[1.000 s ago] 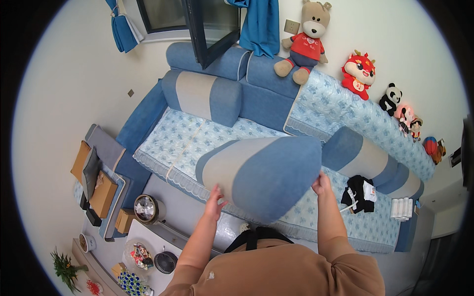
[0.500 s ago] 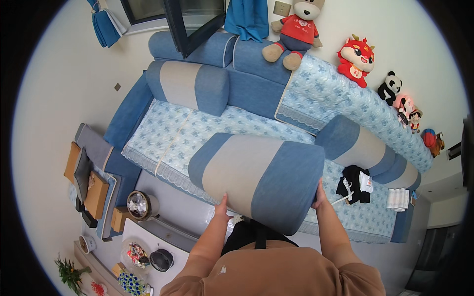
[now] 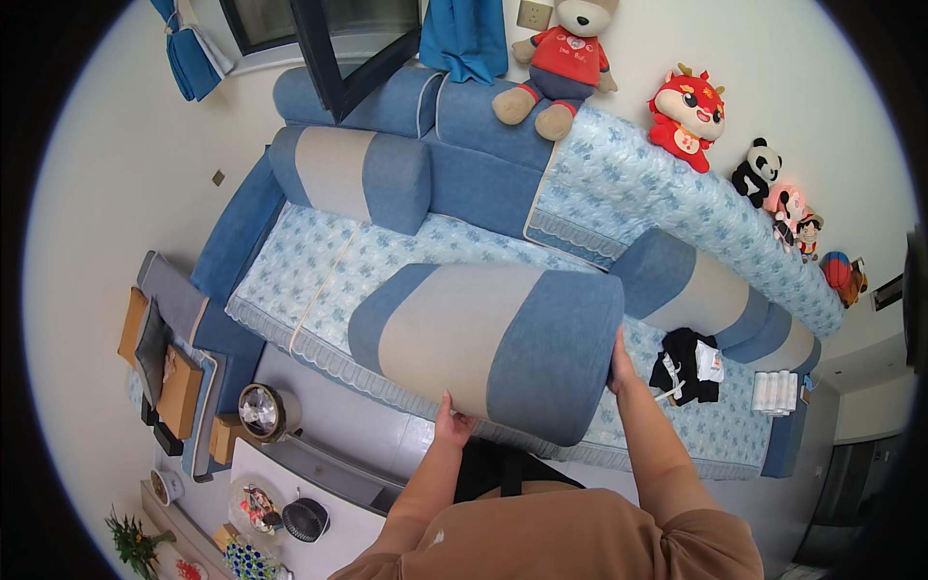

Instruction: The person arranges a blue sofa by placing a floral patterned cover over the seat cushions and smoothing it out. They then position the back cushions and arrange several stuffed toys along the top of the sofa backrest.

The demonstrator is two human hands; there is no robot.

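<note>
A large blue sofa cushion (image 3: 488, 348) with a wide beige band is held between my hands, tilted in front of my body above the sofa's near edge. My left hand (image 3: 452, 425) is at its lower left edge, thumb up against the beige band, the other fingers partly hidden underneath. Against the blue right end presses my right hand (image 3: 621, 365), its fingers partly out of sight behind the cushion. A similar cushion (image 3: 333, 174) leans on the backrest at the back left, and another (image 3: 681, 285) rests at the right.
The sofa seat has a pale blue floral cover (image 3: 290, 256). Black and white clothes (image 3: 688, 367) and white paper rolls (image 3: 775, 392) lie at its right. Plush toys, including a bear (image 3: 565, 68), line the back. A white table (image 3: 338, 527) and a round bin (image 3: 268, 411) stand front left.
The cushion has moved slightly left and away from my body, both hands staying on it. The whole view has shifted a little.
</note>
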